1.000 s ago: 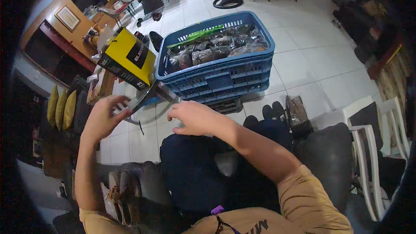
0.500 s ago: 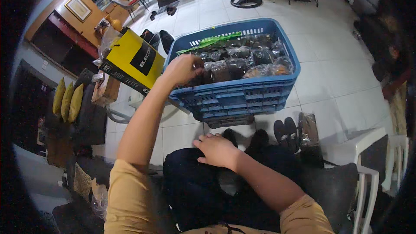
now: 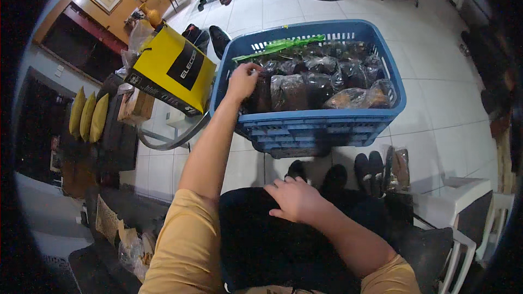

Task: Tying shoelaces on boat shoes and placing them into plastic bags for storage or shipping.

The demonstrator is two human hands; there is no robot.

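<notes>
A blue plastic crate (image 3: 321, 115) stands on the floor ahead of me, filled with rows of dark items in clear plastic wrap (image 3: 289, 92). My left hand (image 3: 244, 80) reaches over its near left corner. The fingers curl down at the top of a dark plastic-wrapped pack (image 3: 262, 91) by the left wall; the fingertips are partly hidden. Across the back of the rows lies a bright green plastic strip (image 3: 283, 45). On my dark-trousered lap rests my right hand (image 3: 294, 198), its fingers loosely spread, holding nothing.
Left of the crate stands a yellow and black box (image 3: 177, 68). Black shoes (image 3: 369, 171) and plastic-wrapped brown shoes (image 3: 397, 167) sit on the tiles at the right. A white plastic chair (image 3: 455, 201) is beside me. Yellow cushions (image 3: 90, 114) lie at the far left.
My view has shifted, so the crate appears a little farther right. My left hand has moved slightly toward the back of the crate, uncovering more of the dark pack. My right hand stays on my lap.
</notes>
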